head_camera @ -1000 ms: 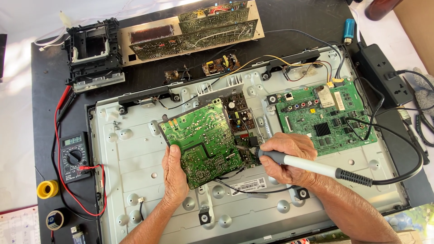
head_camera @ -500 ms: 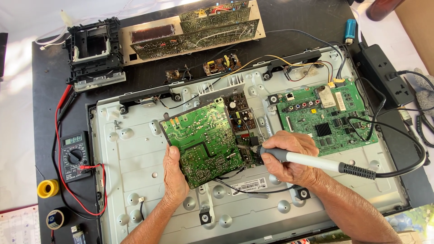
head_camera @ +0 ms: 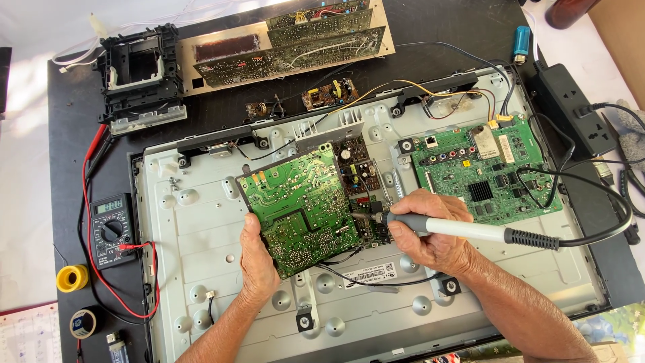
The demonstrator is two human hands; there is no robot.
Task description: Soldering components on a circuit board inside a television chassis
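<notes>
Black bench (head_camera: 430,60) bears a grey metal chassis (head_camera: 201,222). Since a second ago the right hand (head_camera: 430,232), wrapped round the soldering iron (head_camera: 463,230), has slid slightly left toward the green board (head_camera: 299,208). The left hand (head_camera: 259,262) grips that board's lower edge, tilted up. A white barcode label (head_camera: 369,275) lies just below the hands; a multimeter (head_camera: 111,228) sits well left.

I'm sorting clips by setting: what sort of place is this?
Most likely an electronics repair bench. The left hand tilts up a green circuit board from an opened flat-screen chassis, the right hand holds a soldering iron, and a multimeter lies beside.
</notes>
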